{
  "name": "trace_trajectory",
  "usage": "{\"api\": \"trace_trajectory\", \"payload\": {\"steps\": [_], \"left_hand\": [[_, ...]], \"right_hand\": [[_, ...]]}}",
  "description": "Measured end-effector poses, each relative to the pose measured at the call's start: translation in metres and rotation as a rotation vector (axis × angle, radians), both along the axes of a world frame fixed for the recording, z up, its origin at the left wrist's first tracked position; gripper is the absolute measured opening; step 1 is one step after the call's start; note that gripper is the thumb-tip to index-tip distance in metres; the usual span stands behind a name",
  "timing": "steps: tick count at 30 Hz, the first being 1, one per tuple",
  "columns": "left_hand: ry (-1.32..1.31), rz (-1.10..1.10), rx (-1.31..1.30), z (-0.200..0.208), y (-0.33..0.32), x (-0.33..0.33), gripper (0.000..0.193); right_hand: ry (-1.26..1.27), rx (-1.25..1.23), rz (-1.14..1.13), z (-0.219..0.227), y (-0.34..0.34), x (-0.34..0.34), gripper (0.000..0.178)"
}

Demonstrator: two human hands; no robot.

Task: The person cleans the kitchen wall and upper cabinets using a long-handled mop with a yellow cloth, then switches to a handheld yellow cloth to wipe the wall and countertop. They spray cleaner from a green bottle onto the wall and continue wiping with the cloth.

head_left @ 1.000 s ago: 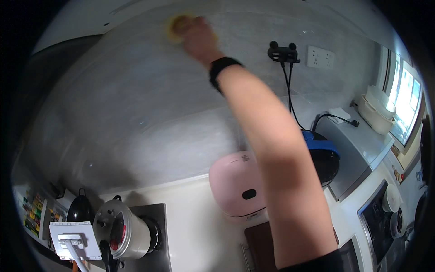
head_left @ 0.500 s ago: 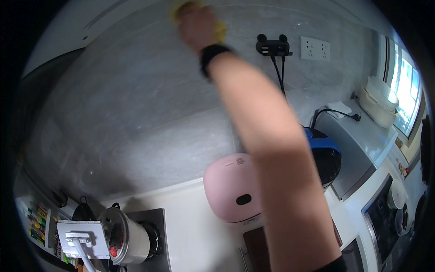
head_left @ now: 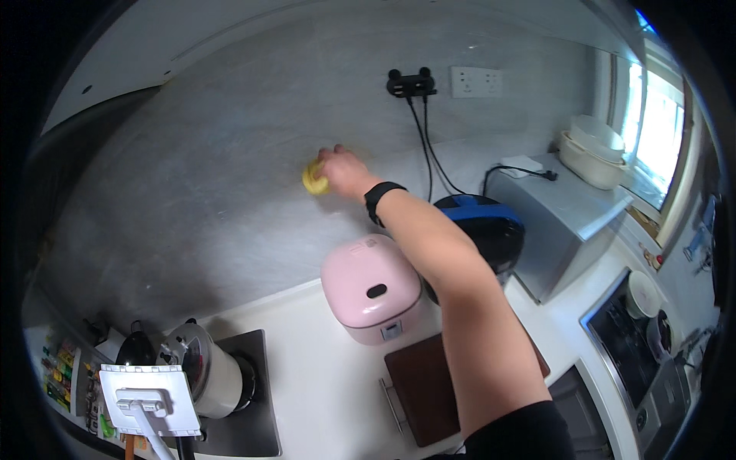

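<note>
Up high, right hand (head_left: 346, 170), soft yellow sponge (head_left: 314, 181), marbled wall (head_left: 192, 184)

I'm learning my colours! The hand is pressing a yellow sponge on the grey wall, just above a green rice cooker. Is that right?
Not quite. The rice cooker is pink, not green, as the head view shows. The right hand does press a yellow sponge on the grey wall above it.

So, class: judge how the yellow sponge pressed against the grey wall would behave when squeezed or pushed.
The yellow sponge looks small and bunched under the right hand, so it is probably soft and compressible. Held by fingertips alone, it seems light. It would likely drag across the grey wall rather than roll.
</note>
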State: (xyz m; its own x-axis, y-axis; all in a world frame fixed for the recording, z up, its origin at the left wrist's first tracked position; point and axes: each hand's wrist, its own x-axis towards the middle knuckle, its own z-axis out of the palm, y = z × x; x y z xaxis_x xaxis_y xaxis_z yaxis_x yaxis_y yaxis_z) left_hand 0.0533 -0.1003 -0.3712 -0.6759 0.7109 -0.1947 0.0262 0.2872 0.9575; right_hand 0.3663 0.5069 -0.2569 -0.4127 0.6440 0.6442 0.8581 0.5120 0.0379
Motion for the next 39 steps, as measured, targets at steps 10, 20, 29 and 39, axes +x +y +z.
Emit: {"api": "trace_trajectory", "payload": {"steps": [10, 20, 29, 39], "left_hand": [[-0.044, -0.271, -0.012, -0.016, -0.043, -0.035, 0.02], [-0.099, -0.454, 0.025, -0.02, -0.057, -0.012, 0.02], [-0.067, -0.599, 0.067, -0.035, -0.029, 0.05, 0.036], [-0.158, -0.948, 0.108, -0.039, 0.013, 0.15, 0.051]], "right_hand": [[1.284, -0.566, 0.521, 0.085, -0.209, 0.094, 0.023], [1.277, -0.777, 0.188, 0.073, -0.359, 0.156, 0.04], [1.232, -1.034, 0.429, -0.049, -0.424, 0.132, 0.027], [1.061, -1.629, 0.603, -0.175, -0.518, 0.031, 0.026]]}}
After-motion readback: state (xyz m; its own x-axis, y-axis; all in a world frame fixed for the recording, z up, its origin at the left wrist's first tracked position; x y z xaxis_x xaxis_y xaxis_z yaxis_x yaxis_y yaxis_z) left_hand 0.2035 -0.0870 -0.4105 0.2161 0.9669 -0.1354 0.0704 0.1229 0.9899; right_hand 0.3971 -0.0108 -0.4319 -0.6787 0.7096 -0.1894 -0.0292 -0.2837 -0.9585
